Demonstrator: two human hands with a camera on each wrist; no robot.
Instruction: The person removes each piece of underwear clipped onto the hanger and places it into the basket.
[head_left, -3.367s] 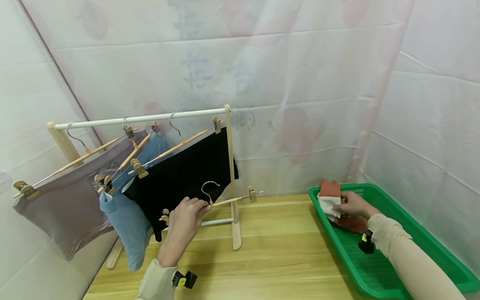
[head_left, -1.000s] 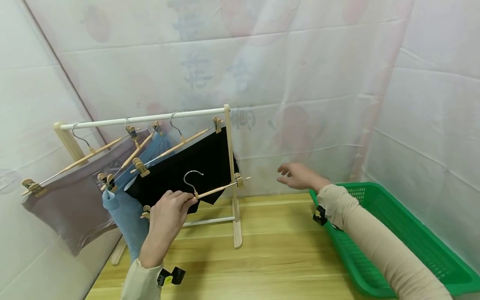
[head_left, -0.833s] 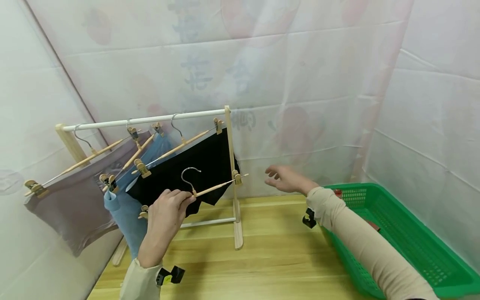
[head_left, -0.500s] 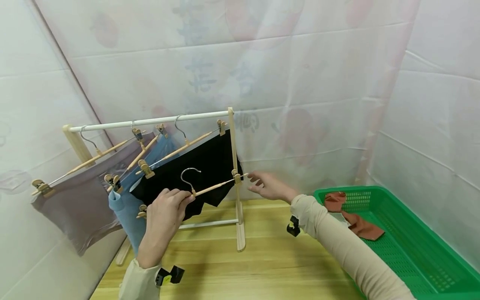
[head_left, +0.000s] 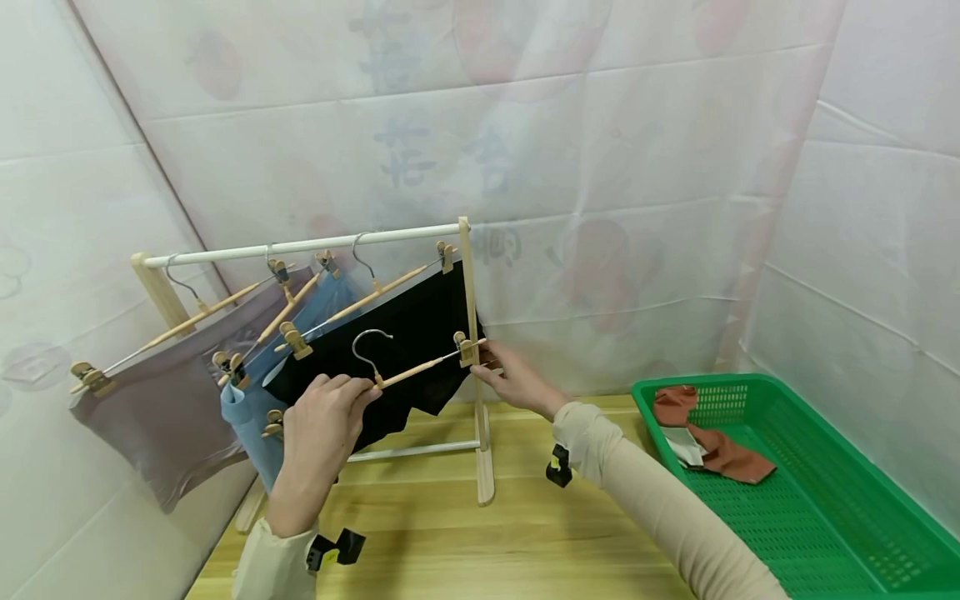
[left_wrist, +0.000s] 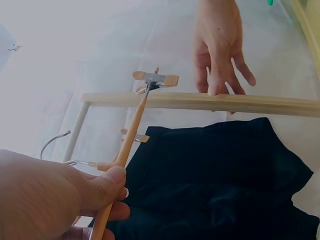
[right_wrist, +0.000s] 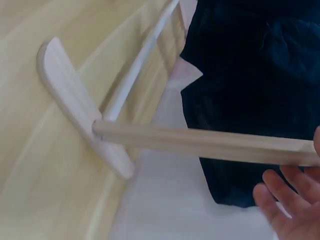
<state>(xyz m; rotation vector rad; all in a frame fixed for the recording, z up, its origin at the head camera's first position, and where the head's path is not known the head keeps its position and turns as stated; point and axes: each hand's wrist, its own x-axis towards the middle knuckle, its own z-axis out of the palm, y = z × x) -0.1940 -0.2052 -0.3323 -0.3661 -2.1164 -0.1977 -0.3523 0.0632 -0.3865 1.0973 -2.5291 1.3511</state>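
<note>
My left hand [head_left: 318,442] pinches a wooden clip hanger [head_left: 412,372] near its middle, just beside the metal hook. In the left wrist view the thumb and fingers wrap the hanger's rod [left_wrist: 131,132]. The hanger is tilted, its far clip [head_left: 465,350] higher than the near one, and no cloth hangs from it. My right hand [head_left: 517,379] is beside the drying rack's right upright [head_left: 470,292], overlapping the far clip in the head view. In the right wrist view its fingers [right_wrist: 285,192] are spread and loosely bent near the upright [right_wrist: 200,142].
On the rack's white bar [head_left: 300,246] hang a mauve garment [head_left: 172,408], a blue garment [head_left: 258,425] and black shorts [head_left: 397,342], each on a clip hanger. To the right stands a green basket [head_left: 810,525] holding a rust-and-white garment [head_left: 727,454].
My right hand let go of the rust-and-white garment in the basket and moved left to the rack's upright. My left hand kept the hanger, shifting it slightly left and up.
</note>
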